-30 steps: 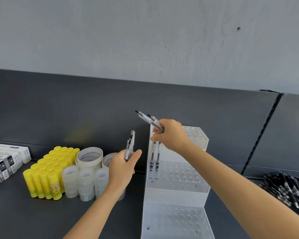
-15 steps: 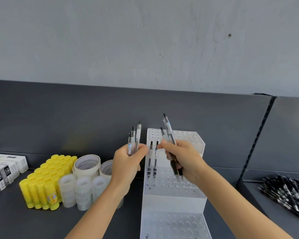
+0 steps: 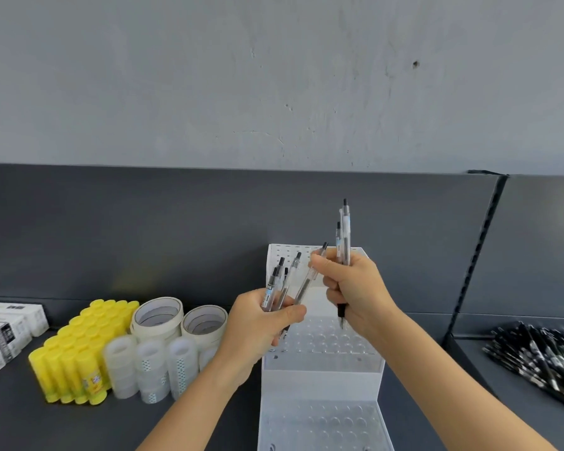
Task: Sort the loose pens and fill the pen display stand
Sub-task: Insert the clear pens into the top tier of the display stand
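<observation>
Head view: fingers of my left hand (image 3: 258, 327) are curled round a bundle of clear pens (image 3: 275, 288). My right hand (image 3: 358, 288) clamps upright pens (image 3: 345, 236) in the palm; its thumb and forefinger pinch a slanted pen (image 3: 305, 283) whose lower end reaches my left fingers. Half a second ago the hands were apart; they now meet at that pen, so a hand-to-hand transfer is probable. The display stand (image 3: 323, 369) sits directly below my fingers. Loose pens (image 3: 541, 356) lie well right of them.
</observation>
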Demonstrator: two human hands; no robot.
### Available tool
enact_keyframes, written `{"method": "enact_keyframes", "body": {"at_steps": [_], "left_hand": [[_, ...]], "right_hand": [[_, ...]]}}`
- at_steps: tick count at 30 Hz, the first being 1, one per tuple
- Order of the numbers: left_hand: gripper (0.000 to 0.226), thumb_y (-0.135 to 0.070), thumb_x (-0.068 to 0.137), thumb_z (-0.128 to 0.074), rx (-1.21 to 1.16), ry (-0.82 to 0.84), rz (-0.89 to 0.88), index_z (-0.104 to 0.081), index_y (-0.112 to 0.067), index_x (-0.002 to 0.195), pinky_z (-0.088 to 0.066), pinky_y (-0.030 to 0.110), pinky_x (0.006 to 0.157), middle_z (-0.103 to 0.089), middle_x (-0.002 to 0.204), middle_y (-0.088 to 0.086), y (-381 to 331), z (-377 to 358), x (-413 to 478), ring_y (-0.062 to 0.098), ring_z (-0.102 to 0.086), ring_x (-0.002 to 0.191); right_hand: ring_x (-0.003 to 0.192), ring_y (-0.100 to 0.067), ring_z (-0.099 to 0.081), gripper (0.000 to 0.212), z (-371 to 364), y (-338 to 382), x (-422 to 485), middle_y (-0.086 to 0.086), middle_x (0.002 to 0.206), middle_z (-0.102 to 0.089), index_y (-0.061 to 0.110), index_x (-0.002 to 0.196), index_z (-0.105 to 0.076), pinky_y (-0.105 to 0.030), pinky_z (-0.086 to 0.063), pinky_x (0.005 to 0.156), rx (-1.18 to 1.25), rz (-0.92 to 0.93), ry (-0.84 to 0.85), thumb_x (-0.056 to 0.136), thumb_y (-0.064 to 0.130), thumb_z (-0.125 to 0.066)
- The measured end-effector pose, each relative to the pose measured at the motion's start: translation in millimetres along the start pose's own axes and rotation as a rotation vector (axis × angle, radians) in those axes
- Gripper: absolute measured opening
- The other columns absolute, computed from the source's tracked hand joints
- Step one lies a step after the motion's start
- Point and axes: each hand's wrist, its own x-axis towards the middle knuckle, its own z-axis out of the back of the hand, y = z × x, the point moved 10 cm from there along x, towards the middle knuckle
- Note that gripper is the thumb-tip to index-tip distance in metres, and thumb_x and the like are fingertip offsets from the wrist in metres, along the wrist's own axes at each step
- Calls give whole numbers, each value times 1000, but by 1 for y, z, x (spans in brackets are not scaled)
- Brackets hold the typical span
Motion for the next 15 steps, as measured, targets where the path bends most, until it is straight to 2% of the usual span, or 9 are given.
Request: {"method": "enact_keyframes", "body": {"at_steps": [3, 5, 7, 9, 12, 15], "left_hand": [[12, -24, 86, -69, 88, -53, -45, -69, -14, 78, -39, 11, 42, -64, 62, -9, 1, 10, 0, 4, -55, 48], [25, -29, 92, -59, 97, -111, -22, -66, -11, 76, -35, 11, 40, -56, 57, -8, 8, 19, -1, 7, -48, 46], [30, -30, 96, -53, 13, -139, 62, -66, -9, 79, -31, 15, 39, -48, 55, -3, 21, 24, -1, 7, -39, 45], [27, -25, 96, -53, -75, -130, 138, -66, -6, 83, -26, 19, 39, -40, 54, 0, 31, 24, -1, 9, -33, 45], [24, -24, 93, -56, -101, -136, 165, -69, -7, 82, -25, 24, 44, -35, 56, 1, 36, 27, -3, 11, -30, 49], [21, -28, 92, -60, -111, -164, 135, -72, -14, 81, -31, 24, 50, -43, 56, -2, 32, 32, -6, 13, -39, 54]], "right_hand": [[47, -9, -34, 7, 10, 16, 6, 3, 56, -46, 9, 80, -68, -23, -31, 44, -212, 122, -99, 80, 12, -74], [49, -8, -42, 8, 10, 25, 7, 8, 56, -54, 15, 78, -70, -24, -38, 51, -361, 205, -160, 77, 18, -77], [53, -7, -45, 11, 3, 26, 8, 7, 62, -58, 12, 80, -69, -15, -41, 52, -474, 249, -169, 78, 20, -77], [55, -8, -45, 14, -4, 25, 9, 4, 66, -59, 9, 81, -68, -7, -37, 47, -595, 279, -163, 79, 20, -76], [56, -14, -42, 22, -15, 15, 15, -3, 68, -57, 0, 80, -63, -21, -38, 51, -666, 280, -111, 79, 19, -75], [52, -14, -39, 26, -17, 4, 20, -2, 62, -52, 0, 73, -58, -23, -35, 50, -768, 252, -81, 78, 19, -77]]}}
